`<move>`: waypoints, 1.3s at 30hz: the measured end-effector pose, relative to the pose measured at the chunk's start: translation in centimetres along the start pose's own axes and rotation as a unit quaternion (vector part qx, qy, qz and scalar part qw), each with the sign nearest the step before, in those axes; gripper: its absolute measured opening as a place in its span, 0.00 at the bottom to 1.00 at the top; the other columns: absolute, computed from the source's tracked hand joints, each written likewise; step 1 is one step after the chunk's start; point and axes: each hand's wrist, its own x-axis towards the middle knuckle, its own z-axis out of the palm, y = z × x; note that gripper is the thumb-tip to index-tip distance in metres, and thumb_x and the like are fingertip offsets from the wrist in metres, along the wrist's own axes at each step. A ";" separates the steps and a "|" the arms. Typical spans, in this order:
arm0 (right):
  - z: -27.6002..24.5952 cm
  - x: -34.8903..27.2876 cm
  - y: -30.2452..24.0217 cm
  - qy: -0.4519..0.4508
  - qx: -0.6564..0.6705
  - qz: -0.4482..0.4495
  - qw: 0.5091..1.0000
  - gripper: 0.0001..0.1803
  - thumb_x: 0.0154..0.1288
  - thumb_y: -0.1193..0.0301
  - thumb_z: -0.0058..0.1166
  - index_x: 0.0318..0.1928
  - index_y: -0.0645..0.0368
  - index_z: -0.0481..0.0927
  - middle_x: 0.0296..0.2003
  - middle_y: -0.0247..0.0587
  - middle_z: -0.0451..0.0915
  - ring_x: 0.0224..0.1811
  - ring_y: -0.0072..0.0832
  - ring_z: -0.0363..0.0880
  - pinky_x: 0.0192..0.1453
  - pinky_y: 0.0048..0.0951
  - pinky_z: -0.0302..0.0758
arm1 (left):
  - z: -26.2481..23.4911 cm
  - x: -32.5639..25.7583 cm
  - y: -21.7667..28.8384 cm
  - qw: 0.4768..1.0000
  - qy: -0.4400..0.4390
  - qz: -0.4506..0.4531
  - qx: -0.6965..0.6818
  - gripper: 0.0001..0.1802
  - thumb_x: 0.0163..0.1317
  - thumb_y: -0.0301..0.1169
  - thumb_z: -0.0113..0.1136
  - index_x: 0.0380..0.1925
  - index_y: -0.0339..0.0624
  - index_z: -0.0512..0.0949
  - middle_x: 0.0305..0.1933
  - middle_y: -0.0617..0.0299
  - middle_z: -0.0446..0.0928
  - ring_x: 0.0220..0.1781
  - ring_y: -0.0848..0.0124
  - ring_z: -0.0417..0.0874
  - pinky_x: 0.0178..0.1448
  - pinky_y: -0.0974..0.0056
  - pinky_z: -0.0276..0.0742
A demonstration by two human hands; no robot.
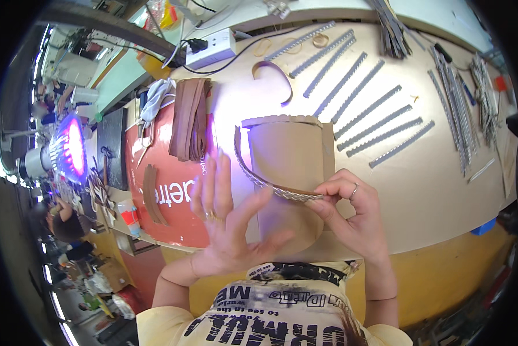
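With the left hand point(227, 222) splayed open, the right hand point(351, 216) alone pinches the scalloped strip point(259, 176), which may spring loose toward nine o'clock.

Counting what's lying around: 9 grey scalloped strips point(367, 109) sitting in a row, 1 stack of brown strips point(191, 118), 1 white power strip point(213, 49), 2 rubber bands point(321, 40).

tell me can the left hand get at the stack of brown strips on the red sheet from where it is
Probably yes: the left hand is open and holds nothing, and the stack of brown strips lies just beyond it on the red sheet, nothing between.
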 end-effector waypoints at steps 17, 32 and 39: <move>1.8 0.7 -4.1 0.009 -0.206 -0.210 0.956 0.11 0.55 0.73 0.71 0.37 0.58 0.82 0.32 0.37 0.77 0.31 0.27 0.75 0.35 0.25 0.73 | -3.0 0.4 -2.2 0.991 0.053 0.022 -0.125 0.09 0.51 0.35 0.74 0.33 0.54 0.85 0.30 0.73 0.81 0.44 0.74 0.81 0.59 0.55 0.57; 7.5 3.4 -5.4 -0.122 0.028 0.025 0.992 0.09 0.58 0.78 0.65 0.39 0.62 0.80 0.35 0.36 0.78 0.36 0.22 0.74 0.42 0.23 0.69 | -4.3 -5.0 -4.9 0.856 0.004 -0.205 -0.476 0.08 0.60 0.31 0.69 0.37 0.40 0.86 0.29 0.58 0.83 0.27 0.68 0.80 0.33 0.68 0.72; 9.5 7.0 -4.9 -0.082 -0.309 -0.185 0.929 0.12 0.59 0.75 0.66 0.44 0.62 0.80 0.41 0.42 0.80 0.39 0.30 0.77 0.42 0.28 0.72 | -3.9 -7.9 -7.7 0.954 0.203 -0.185 -0.121 0.09 0.59 0.31 0.70 0.37 0.40 0.86 0.29 0.59 0.83 0.23 0.68 0.78 0.32 0.67 0.73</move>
